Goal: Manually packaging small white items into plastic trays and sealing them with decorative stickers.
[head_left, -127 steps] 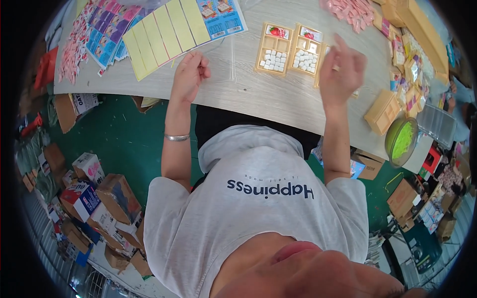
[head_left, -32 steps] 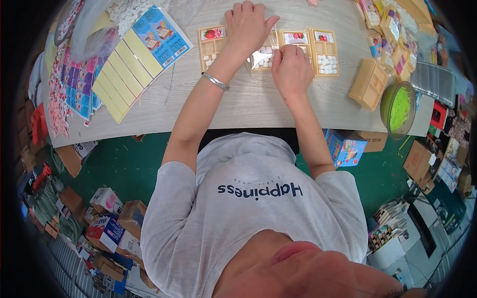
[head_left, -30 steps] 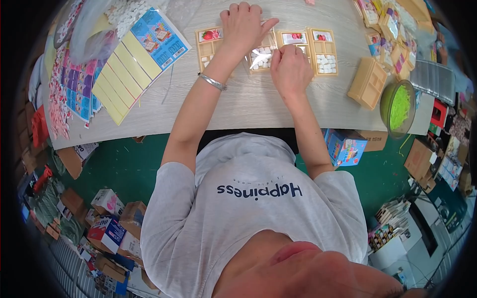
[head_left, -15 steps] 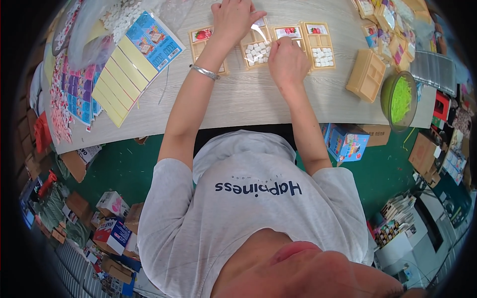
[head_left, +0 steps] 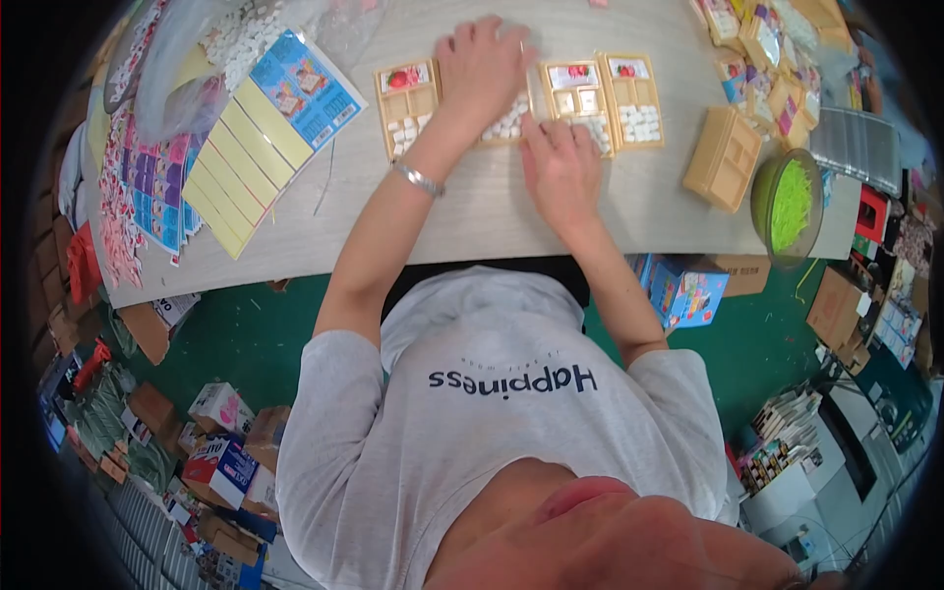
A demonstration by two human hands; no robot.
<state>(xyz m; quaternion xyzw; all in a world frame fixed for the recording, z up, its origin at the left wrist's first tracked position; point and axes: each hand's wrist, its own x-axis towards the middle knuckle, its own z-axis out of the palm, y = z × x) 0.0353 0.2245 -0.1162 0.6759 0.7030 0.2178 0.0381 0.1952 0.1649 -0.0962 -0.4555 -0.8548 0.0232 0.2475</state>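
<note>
On the pale wooden tabletop (head_left: 462, 211), the left hand (head_left: 484, 71) lay flat, fingers spread, over a tan compartmented plastic tray (head_left: 501, 113) partly filled with small white pieces. The right hand (head_left: 560, 167) rested just beside it, fingers seemingly together, though whether it pinched a piece could not be told. Neighbouring trays (head_left: 634, 98) held white pieces in some compartments; empty stacked trays (head_left: 723, 157) suggested much remained.
</note>
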